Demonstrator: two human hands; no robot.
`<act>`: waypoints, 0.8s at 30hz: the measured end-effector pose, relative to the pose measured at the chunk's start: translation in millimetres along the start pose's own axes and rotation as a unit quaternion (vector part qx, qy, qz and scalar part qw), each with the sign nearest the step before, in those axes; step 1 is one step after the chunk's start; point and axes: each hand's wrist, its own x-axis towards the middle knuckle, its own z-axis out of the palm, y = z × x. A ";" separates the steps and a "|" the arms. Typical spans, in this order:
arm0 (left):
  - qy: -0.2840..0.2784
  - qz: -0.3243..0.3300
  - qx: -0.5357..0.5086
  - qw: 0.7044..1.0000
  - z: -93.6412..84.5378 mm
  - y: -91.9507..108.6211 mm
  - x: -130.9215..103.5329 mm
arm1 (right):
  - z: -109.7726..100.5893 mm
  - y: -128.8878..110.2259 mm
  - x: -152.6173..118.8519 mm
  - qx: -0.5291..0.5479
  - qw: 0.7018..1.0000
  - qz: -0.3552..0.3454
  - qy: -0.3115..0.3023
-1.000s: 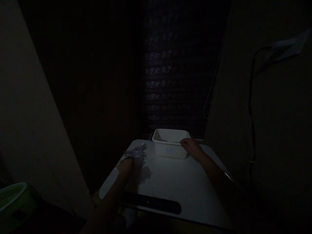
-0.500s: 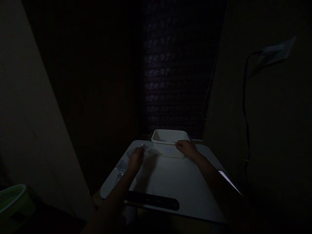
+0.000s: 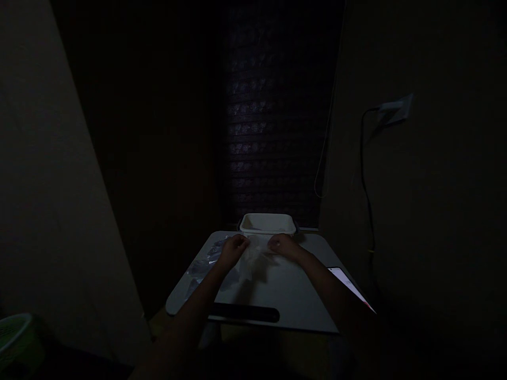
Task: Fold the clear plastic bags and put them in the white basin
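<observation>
Between my hands, over the far half of the white table point(image 3: 293, 290), is a thin see-through plastic bag point(image 3: 255, 253). My left hand point(image 3: 233, 250) is closed in a pinch on its left side. At the right side my right hand point(image 3: 285, 246) is also closed, its fingertips pinching the bag's edge. Just beyond both hands stands a white plastic tub point(image 3: 293, 224), its front wall partly hidden by the hands and the bag. More crumpled clear plastic bags point(image 3: 199, 268) lie on the table beside my left forearm. The light is very dim.
A phone with a lit screen point(image 3: 346, 284) lies at the table's right edge, by my right forearm. A dark slot point(image 3: 247, 312) runs along the near edge. The green basket point(image 3: 19, 345) is at lower left. A black cable point(image 3: 362, 153) hangs from a wall socket.
My right hand has left the tub's rim and now pinches the bag. My left hand has moved right with the bag, bringing it in front of the tub. The view has shifted slightly.
</observation>
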 end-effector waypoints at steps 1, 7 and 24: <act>-0.009 -0.005 -0.011 1.000 0.5 3.1 -1.0 | -3.5 -2.5 -0.7 -0.001 1.000 0.000 0.003; -0.048 0.010 -0.076 0.996 0.9 20.4 -9.1 | -24.0 -6.1 -3.8 0.052 0.997 0.041 0.034; -0.127 -0.126 -0.149 0.973 7.8 17.5 -3.2 | -47.7 -7.0 -17.6 0.378 0.884 0.234 0.149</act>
